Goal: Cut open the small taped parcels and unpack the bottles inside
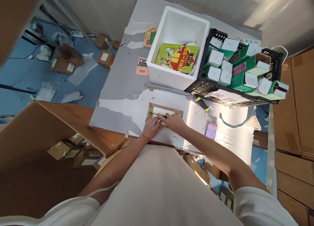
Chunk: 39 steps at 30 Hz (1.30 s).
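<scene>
A flat taped cardboard parcel (pixel 159 107) with a white label lies on the white, torn-surfaced table in front of me. My left hand (pixel 152 127) presses on the parcel's near left side, its fingers bent over the edge. Over the parcel, my right hand (pixel 173 122) is closed round a slim dark tool with a bit of yellow, which looks like a box cutter; most of it is hidden by the fingers. Both hands almost meet at the fingertips. To the right lies a black-and-yellow tool (pixel 202 103), apart from both hands.
Behind the parcel stands a white foam box (pixel 171 78) holding picture books (pixel 176 57). A black crate (pixel 245 103) of green-and-white cartons adjoins it. An open cardboard box (pixel 61 118) is at my left, and stacked cartons (pixel 286 121) rise at the right.
</scene>
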### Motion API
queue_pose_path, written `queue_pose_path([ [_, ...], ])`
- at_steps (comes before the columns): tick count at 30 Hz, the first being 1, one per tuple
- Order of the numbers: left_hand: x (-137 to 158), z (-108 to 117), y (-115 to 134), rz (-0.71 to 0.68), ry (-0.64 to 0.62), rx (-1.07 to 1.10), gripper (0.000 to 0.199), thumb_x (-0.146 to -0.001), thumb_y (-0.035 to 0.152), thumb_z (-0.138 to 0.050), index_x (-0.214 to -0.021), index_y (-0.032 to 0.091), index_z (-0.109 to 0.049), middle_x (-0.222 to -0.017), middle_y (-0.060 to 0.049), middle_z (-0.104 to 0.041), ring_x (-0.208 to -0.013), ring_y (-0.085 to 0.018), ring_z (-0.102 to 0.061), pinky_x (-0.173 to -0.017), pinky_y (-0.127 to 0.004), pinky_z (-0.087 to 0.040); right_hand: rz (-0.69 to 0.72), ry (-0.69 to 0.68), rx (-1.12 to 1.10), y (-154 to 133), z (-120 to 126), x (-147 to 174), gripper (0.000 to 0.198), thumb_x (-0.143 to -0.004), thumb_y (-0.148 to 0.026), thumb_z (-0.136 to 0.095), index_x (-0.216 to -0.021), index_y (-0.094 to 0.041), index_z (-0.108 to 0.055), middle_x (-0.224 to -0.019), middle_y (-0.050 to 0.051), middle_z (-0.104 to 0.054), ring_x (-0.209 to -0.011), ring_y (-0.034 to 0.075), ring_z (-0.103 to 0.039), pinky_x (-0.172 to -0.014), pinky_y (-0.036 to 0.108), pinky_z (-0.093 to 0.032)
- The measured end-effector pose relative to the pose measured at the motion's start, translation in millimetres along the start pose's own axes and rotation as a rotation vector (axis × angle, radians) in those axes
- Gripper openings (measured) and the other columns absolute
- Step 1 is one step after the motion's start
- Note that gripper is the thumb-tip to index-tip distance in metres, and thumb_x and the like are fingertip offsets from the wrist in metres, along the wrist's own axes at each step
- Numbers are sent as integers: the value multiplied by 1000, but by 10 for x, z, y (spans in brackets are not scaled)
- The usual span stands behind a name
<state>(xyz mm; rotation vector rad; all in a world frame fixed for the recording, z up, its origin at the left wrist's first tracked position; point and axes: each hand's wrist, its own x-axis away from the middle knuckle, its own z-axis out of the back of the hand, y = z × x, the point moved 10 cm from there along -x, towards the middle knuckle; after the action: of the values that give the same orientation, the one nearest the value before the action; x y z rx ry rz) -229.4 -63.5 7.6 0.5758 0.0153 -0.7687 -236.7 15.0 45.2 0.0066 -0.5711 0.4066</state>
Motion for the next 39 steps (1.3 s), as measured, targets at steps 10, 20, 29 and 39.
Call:
queue_pose_path([
  [10, 4, -43, -62, 30, 4, 1, 35, -88, 47, -50, -113, 27, -63, -109, -12, -64, -100, -25, -58, -86, -43, -42, -311, -137, 47, 666, -226, 1034, 69, -85, -3, -40, -146, -34, -29, -101, 13, -62, -77, 23, -65, -61, 31, -41],
  [20, -100, 85, 178, -25, -68, -14, 33, -87, 41, -53, -114, 25, -63, -106, -13, -65, -97, -28, -58, -85, -43, -39, -523, 31, -218, 750, -597, 1802, 65, -91, -10, -36, -149, -36, -20, -101, 9, -62, -72, 18, -62, -56, 27, -39],
  [29, -649, 54, 176, -253, -317, -101, 122, -45, 78, -68, -144, 14, -34, -149, -24, -29, -137, -45, -23, -111, -57, -10, -670, 318, -687, 586, -817, 1588, 57, -96, -24, -31, -150, -21, -17, -105, 10, -64, -88, 21, -61, -71, 29, -45],
  [39, -570, 23, 168, -50, -346, -268, 117, -56, 76, -61, -147, 12, -25, -148, -23, -30, -136, -39, -25, -112, -52, -8, -805, -59, -537, 408, -710, 1301, 62, -95, -18, -33, -150, -18, -6, -96, 14, -67, -87, 25, -65, -74, 32, -43],
])
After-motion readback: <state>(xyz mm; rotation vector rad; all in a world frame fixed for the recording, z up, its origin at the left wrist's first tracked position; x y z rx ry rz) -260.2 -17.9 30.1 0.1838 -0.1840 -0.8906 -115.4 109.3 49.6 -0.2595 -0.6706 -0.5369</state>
